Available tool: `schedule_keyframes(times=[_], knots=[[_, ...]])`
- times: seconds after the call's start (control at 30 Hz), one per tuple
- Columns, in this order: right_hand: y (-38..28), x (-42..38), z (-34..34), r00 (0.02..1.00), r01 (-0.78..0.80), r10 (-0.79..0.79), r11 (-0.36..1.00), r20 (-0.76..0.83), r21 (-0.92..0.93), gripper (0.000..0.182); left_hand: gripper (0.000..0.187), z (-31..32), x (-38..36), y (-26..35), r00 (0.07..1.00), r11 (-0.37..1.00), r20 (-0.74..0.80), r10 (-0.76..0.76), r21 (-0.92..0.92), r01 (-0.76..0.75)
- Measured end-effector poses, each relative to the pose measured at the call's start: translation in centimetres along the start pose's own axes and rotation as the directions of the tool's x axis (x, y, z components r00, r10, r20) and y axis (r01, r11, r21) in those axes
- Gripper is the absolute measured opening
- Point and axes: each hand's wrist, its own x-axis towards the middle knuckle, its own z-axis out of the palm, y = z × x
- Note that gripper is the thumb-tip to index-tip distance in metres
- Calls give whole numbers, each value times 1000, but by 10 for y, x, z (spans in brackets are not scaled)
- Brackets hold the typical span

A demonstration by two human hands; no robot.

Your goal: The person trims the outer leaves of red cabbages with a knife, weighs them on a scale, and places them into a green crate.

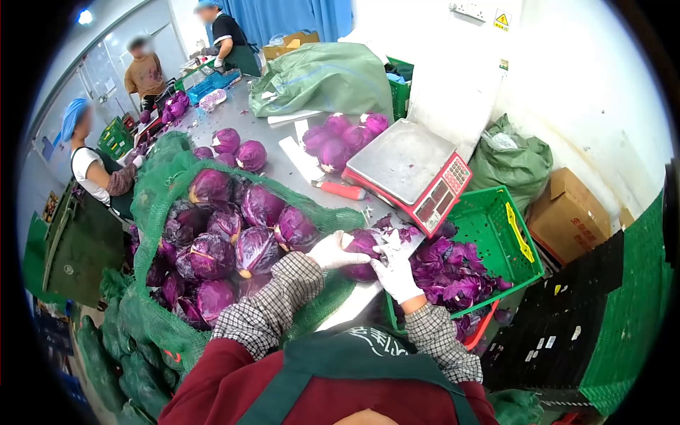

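Between my two white-gloved hands is a purple cabbage (361,244), near the table's front edge. My left hand (338,253) is wrapped against its left side. On its right side my right hand (394,266) presses with fingers drawn together. To the left, a green mesh bag (164,205) lies open, full of several purple cabbages (212,256). Loose purple leaves (453,273) fill part of a green crate (496,212) at the right. Just beyond my hands lie a red-handled knife (340,190) and a red scale (407,166).
More cabbages (336,142) sit on the metal table (280,177), with a green sack (326,78) behind. Three people stand at the far left side. A cardboard box (570,216) and another green sack (511,159) are on the right. Full mesh bags (138,375) lie lower left.
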Motion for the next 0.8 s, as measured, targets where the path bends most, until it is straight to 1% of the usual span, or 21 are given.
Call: schedule_keyframes(times=[0.03,0.07,0.1,0.13,0.2,0.23,0.27,0.3,0.33,0.37,0.4,0.47,0.5,0.57,0.6,0.63,0.67,0.7,0.73,0.77,0.8], knots=[[-4,-4,0,999,-16,19,996,-29,91,26,60,-3,-3,3,1000,1000,23,-1,30,1],[-9,-7,-3,998,-27,37,983,-52,182,23,60,-4,-8,5,1000,1000,20,-1,6,1],[-15,-15,-10,994,-76,87,983,-59,168,19,59,-6,-14,8,1000,1000,10,7,-3,-7],[-6,-23,-12,995,-26,39,990,-93,139,17,59,-7,-17,10,1000,1000,5,17,-16,-17],[12,-43,-25,986,-118,135,979,-96,166,16,104,-14,-11,10,986,998,154,-63,-21,67],[44,-64,-22,959,-237,266,943,-102,234,17,96,-11,-9,6,985,986,134,-106,-113,122],[54,-71,-27,880,-415,472,821,-57,393,19,91,-17,-12,15,983,955,173,-54,-278,101],[65,-78,-33,757,-546,654,639,-9,542,20,71,-7,-1,-4,984,912,177,-20,-400,90],[70,-83,-45,622,-614,782,457,39,644,29,52,5,11,-25,983,853,181,14,-515,82],[87,-85,-43,756,-535,642,718,-126,445,37,54,4,12,-23,988,892,156,-5,-445,74],[100,-91,-43,772,-501,619,733,-145,459,42,55,5,10,-20,996,928,83,11,-372,21],[45,-62,-50,792,-478,610,644,-25,597,51,56,3,-8,0,998,978,-40,54,-200,-61],[28,-50,-49,806,-481,590,605,48,634,55,64,11,3,-24,988,983,4,155,96,-154],[10,-29,-44,815,-524,550,565,184,638,53,117,-13,-27,28,918,891,250,309,262,-371],[4,-22,-43,776,-609,566,554,279,568,52,112,-21,-42,46,851,737,289,439,426,-525],[-3,-17,-41,829,-554,479,630,289,545,56,124,-35,-51,69,888,776,373,268,462,-429],[5,-22,-29,896,-444,404,791,186,421,56,122,-35,-44,48,872,772,337,355,420,-477],[12,-27,-17,944,-330,320,908,79,259,57,122,-39,-40,36,859,849,405,314,286,-445],[8,-29,-15,980,-195,199,968,-9,161,56,122,-42,-38,33,836,908,470,282,151,-391],[4,-31,-16,980,-198,200,975,-9,100,53,121,-38,-40,30,841,885,445,308,190,-425],[-1,-33,-17,979,-199,203,972,-17,126,50,121,-33,-41,31,888,910,383,254,216,-353]])
